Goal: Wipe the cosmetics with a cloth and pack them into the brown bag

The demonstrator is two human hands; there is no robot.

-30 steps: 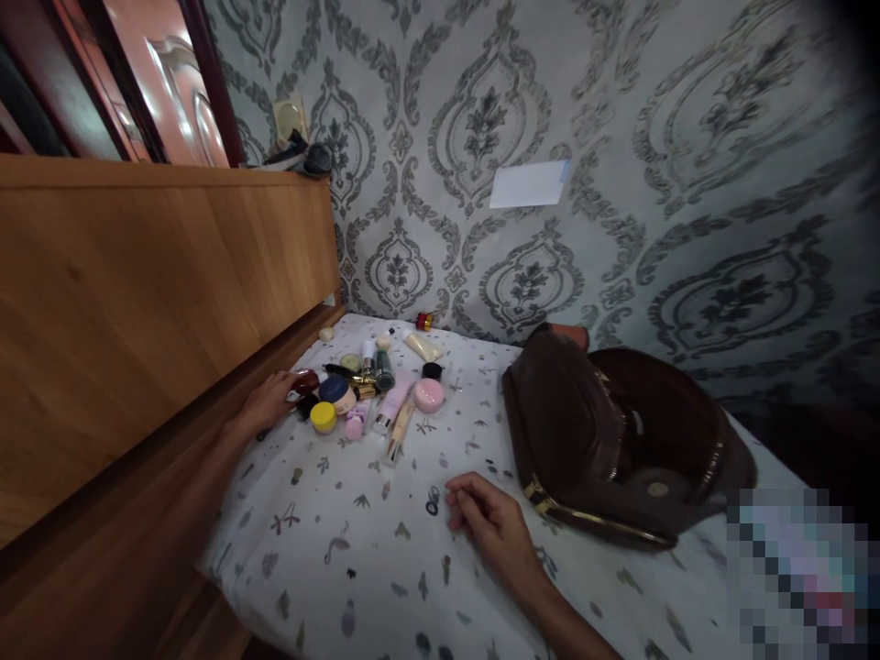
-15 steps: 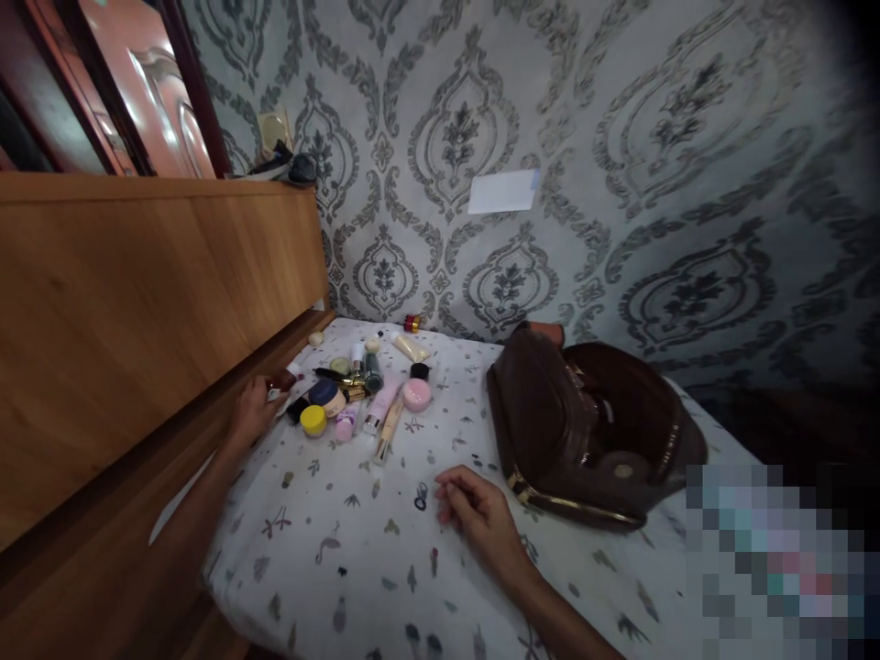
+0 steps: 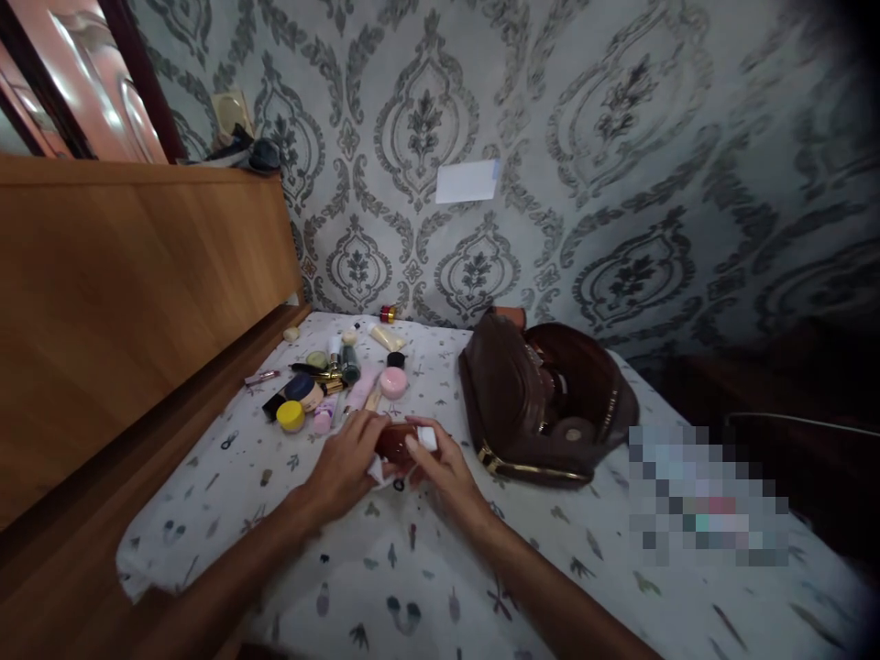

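Note:
Above the patterned sheet, a reddish-brown bottle with a white cap lies sideways between both hands. My left hand is closed around its base end. My right hand grips it near the cap, thumb along its side. A bit of white cloth or paper pokes out under the left fingers. Just beyond lie a pink tube, a pink round jar, a yellow-lidded jar and a dark-blue-lidded jar. A dark hair tie shows partly below the hands.
An open brown leather bag stands to the right of the hands. A wooden panel runs along the left side, and a wallpapered wall closes off the back. Near it lie a cream tube and a small red-and-gold container.
My left hand has come from the far left edge to the middle, bringing the bottle. My right hand has joined it there and closed on the bottle. The view has shifted right.

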